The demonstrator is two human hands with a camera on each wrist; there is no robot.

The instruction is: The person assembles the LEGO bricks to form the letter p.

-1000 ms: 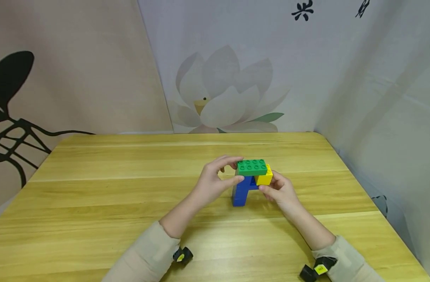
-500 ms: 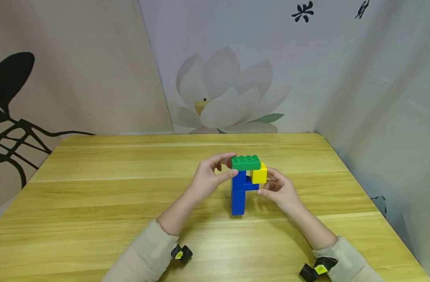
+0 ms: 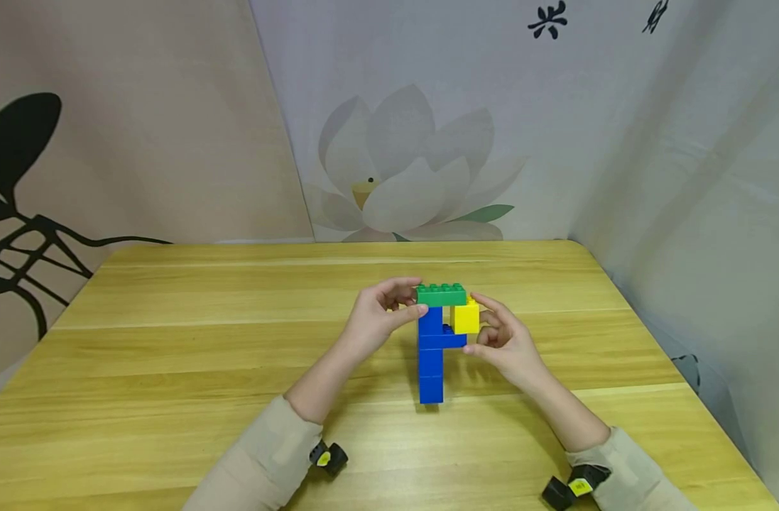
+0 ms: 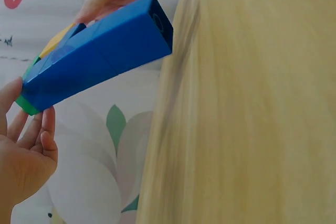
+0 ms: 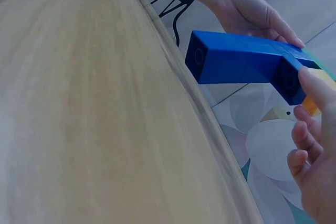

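Both hands hold one assembly of toy building bricks up off the table in the head view. Its upright part is a column of blue bricks, with one blue brick jutting right. Across the top lies a green brick, studs up. A yellow brick hangs under its right end, above the jutting blue one. My left hand pinches the top left corner between thumb and fingers. My right hand grips the right side, thumb at the jutting blue brick, index finger by the yellow one. The column's hollow underside shows in the right wrist view.
A wooden table spreads beneath the hands. Behind it hangs a pale curtain with a printed flower. Black devices sit on both wrists, the left wrist device and the right wrist device.
The brick assembly has tilted so its front faces me more squarely, its lower end coming down in view. It has shifted slightly left, with both hands still holding it.
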